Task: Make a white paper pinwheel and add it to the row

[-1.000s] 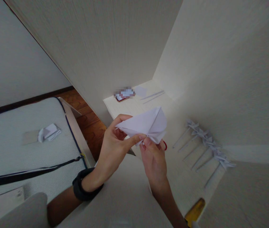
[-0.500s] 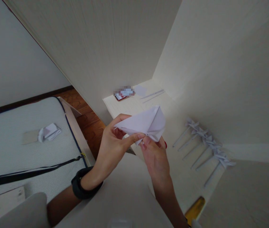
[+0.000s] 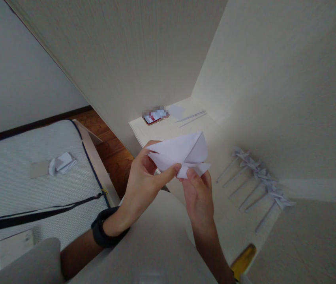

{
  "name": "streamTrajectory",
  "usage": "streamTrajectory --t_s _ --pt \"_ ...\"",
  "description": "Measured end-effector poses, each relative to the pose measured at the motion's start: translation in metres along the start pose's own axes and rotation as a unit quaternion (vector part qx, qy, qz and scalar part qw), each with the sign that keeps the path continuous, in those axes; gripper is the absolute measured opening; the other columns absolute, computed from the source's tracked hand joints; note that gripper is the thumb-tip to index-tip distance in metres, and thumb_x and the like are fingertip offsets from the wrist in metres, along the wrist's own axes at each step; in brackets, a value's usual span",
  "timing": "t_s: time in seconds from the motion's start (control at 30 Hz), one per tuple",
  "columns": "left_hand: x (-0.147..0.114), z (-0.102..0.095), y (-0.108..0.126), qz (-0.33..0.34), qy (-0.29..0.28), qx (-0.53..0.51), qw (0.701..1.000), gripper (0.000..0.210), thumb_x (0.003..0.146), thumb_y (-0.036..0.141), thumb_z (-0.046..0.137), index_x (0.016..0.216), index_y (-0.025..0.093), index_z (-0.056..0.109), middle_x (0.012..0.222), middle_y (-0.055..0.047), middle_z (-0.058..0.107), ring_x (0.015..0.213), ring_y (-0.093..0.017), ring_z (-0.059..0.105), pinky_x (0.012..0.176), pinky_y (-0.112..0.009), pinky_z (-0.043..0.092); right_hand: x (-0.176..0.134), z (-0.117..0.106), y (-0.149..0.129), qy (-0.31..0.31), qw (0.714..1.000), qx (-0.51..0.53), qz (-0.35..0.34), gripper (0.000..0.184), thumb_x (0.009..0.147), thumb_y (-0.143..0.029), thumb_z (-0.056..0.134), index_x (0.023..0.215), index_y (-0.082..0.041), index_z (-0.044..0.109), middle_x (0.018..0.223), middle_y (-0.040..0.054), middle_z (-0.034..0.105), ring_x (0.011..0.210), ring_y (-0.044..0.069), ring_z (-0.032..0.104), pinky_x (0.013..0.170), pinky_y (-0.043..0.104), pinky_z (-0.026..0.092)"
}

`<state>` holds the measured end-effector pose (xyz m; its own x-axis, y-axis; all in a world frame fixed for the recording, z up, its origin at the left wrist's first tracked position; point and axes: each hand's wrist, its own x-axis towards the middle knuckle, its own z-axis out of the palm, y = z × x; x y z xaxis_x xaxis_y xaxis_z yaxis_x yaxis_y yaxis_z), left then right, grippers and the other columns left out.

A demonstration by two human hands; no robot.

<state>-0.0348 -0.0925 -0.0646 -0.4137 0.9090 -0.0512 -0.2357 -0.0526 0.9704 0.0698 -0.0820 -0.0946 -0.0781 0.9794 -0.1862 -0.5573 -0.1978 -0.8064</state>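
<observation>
A folded sheet of white paper (image 3: pixel 179 152) is held up between both hands, above the white desk top. My left hand (image 3: pixel 144 173) grips its left part, thumb pressed on the near edge and fingers behind. At the lower right, my right hand (image 3: pixel 199 189) pinches the paper, thumb in front and fingers mostly hidden behind it. Creases and layered flaps show, with pointed corners at left and right. To the right on the desk lie several paper pinwheels (image 3: pixel 262 177) in a row, each on a thin stick.
At the desk's back lie a phone (image 3: pixel 154 116), a flat paper sheet (image 3: pixel 176 112) and thin sticks (image 3: pixel 193 116). A yellow object (image 3: pixel 244 260) lies by the near right edge. Left stands a mattress (image 3: pixel 52 138) with papers (image 3: pixel 64 163) and a black strap (image 3: pixel 40 213). Panels enclose the desk.
A lower flap of the paper has opened out, with a point now showing toward the right. My right thumb has shifted slightly right, and the left corner has parted into two points.
</observation>
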Motion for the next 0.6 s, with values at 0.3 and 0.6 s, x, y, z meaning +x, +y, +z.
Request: streamTrajectory --t_s 0.3,0.6 --pt "0.001 -0.0025 0.0004 -0.017 -0.017 0.024 0.999 0.032 0.063 0.013 0.083 0.088 0.02 0.065 0.069 0.006 0.062 0.061 -0.01 0.055 0.054 -0.017 0.043 0.0011 0.0004 -0.0005 0.002 0.997 -0.044 -0.057 0.011 0.076 -0.025 0.072 0.081 -0.023 0.062 0.071 -0.0044 0.062 0.068 0.013 0.058 0.075 0.028 0.047" --pt "0.0008 -0.0027 0.0046 -0.028 -0.039 0.017 0.999 0.029 0.064 0.017 0.083 0.086 0.021 0.066 0.067 0.006 0.062 0.058 -0.011 0.057 0.05 -0.018 0.043 0.0028 -0.0057 -0.0033 0.001 0.994 -0.086 -0.07 0.014 0.075 -0.028 0.074 0.081 -0.022 0.064 0.072 -0.0036 0.062 0.069 0.012 0.058 0.063 0.022 0.044"
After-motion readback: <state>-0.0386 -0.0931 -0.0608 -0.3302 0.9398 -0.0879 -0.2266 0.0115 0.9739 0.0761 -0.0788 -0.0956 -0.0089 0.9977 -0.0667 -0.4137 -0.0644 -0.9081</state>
